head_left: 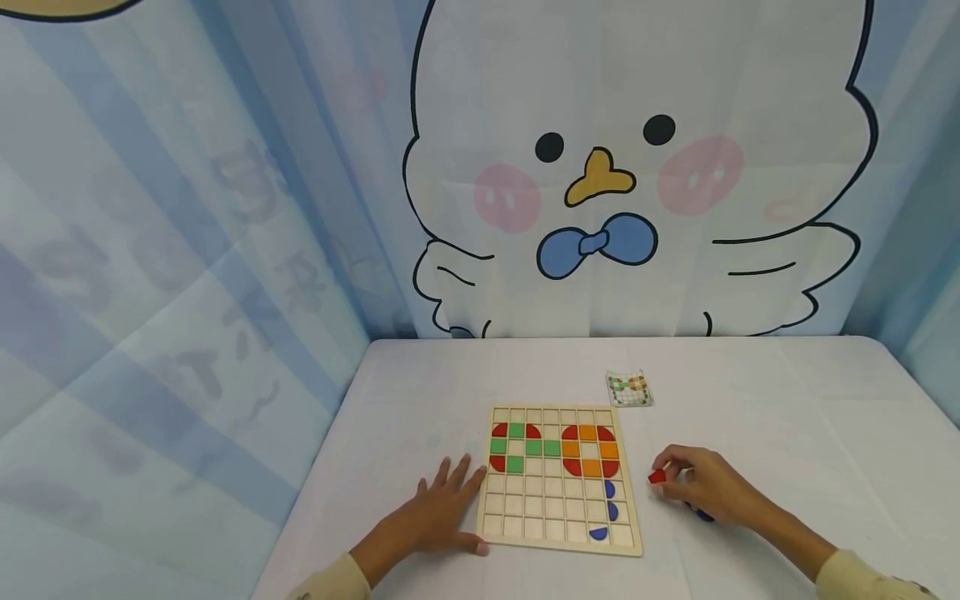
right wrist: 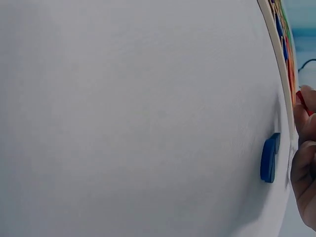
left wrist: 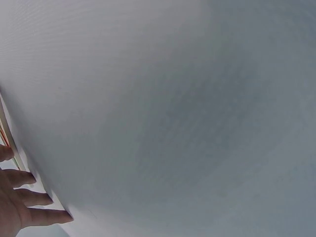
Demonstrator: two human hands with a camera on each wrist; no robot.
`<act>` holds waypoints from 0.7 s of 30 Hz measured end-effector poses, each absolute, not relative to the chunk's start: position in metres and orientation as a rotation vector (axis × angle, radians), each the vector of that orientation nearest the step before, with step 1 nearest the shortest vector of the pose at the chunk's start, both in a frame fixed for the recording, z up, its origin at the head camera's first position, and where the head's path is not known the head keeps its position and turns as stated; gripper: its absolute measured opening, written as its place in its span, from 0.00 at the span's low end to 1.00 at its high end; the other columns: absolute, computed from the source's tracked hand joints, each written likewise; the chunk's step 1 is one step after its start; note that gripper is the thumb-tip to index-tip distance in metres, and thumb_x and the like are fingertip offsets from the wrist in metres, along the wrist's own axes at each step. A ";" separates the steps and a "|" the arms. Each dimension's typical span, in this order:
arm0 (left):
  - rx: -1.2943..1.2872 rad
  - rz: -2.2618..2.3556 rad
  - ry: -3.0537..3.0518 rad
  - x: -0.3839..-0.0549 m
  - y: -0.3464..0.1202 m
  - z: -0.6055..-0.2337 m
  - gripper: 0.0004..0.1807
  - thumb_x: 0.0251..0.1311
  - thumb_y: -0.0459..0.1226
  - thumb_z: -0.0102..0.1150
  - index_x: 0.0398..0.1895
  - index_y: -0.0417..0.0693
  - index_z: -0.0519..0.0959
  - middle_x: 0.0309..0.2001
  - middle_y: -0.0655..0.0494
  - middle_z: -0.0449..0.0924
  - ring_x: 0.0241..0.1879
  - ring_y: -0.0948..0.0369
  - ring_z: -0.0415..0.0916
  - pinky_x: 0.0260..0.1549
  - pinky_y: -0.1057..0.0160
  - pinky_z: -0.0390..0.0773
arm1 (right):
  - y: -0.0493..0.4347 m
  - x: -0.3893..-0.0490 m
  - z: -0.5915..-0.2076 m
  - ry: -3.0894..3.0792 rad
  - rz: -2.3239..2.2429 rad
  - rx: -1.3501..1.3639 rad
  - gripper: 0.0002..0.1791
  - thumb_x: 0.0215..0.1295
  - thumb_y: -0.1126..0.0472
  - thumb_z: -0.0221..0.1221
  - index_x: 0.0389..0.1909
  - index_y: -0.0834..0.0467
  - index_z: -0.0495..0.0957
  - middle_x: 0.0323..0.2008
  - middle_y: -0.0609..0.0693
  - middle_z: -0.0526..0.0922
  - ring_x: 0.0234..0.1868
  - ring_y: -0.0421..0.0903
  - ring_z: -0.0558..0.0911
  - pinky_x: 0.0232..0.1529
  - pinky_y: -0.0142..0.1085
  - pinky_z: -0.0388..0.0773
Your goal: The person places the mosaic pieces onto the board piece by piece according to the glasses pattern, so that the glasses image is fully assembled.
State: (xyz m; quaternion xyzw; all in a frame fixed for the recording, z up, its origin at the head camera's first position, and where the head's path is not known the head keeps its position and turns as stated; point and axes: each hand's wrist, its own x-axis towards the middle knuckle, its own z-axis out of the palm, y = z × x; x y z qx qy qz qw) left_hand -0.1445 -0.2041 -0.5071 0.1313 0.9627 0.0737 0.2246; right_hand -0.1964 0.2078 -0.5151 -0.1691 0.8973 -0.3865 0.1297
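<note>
A wooden grid board [head_left: 525, 507] lies on the white table, with red, green, orange and blue pieces set in some squares. Three blue half-round pieces [head_left: 612, 512] sit along its lower right. My left hand [head_left: 442, 508] rests with spread fingers at the board's left edge. To the right of the board, my right hand [head_left: 708, 483] pinches a small red piece [head_left: 657, 477] between thumb and fingers. Below that hand, partly hidden by it in the head view, are blue pieces [right wrist: 269, 158] on the table.
Behind the board's top right corner lies a small pattern card [head_left: 630, 389] with a printed coloured grid. A curtain [head_left: 600, 300] with a cartoon bird hangs along the table's far edge, and more pale blue cloth [head_left: 165, 333] hangs at the left.
</note>
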 end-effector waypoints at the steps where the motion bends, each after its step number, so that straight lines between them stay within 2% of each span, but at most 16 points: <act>1: 0.363 0.207 2.655 -0.144 -0.204 -0.507 0.61 0.44 0.71 0.65 0.81 0.61 0.52 0.81 0.47 0.45 0.79 0.38 0.43 0.65 0.27 0.59 | 0.206 -0.197 -0.515 2.591 -1.147 -0.496 0.12 0.58 0.61 0.70 0.42 0.57 0.81 0.29 0.46 0.80 0.22 0.37 0.73 0.23 0.30 0.74; 4: 0.373 0.206 2.659 -0.144 -0.204 -0.507 0.61 0.45 0.71 0.65 0.81 0.61 0.52 0.81 0.46 0.45 0.79 0.38 0.43 0.65 0.27 0.59 | 0.199 -0.200 -0.515 2.540 -1.218 -0.515 0.12 0.59 0.60 0.70 0.42 0.59 0.81 0.29 0.47 0.81 0.19 0.38 0.73 0.20 0.31 0.74; 12: 0.378 0.209 2.660 -0.144 -0.205 -0.506 0.61 0.45 0.71 0.65 0.81 0.61 0.52 0.81 0.47 0.45 0.79 0.38 0.42 0.65 0.27 0.59 | 0.171 -0.207 -0.515 2.431 -1.283 -0.560 0.15 0.62 0.56 0.69 0.44 0.61 0.83 0.31 0.48 0.83 0.21 0.39 0.75 0.22 0.31 0.76; 17: 0.369 0.213 2.655 -0.144 -0.204 -0.505 0.61 0.45 0.71 0.65 0.80 0.62 0.52 0.81 0.47 0.45 0.79 0.38 0.42 0.65 0.27 0.59 | 0.148 -0.212 -0.512 2.359 -1.332 -0.611 0.14 0.63 0.59 0.68 0.45 0.63 0.83 0.31 0.49 0.83 0.21 0.39 0.76 0.22 0.30 0.77; 21: 0.360 0.221 2.648 -0.144 -0.204 -0.505 0.61 0.45 0.71 0.66 0.80 0.61 0.53 0.81 0.47 0.45 0.79 0.38 0.42 0.65 0.27 0.58 | 0.131 -0.215 -0.512 2.375 -1.323 -0.697 0.11 0.63 0.61 0.68 0.43 0.62 0.84 0.30 0.47 0.82 0.25 0.36 0.76 0.24 0.28 0.76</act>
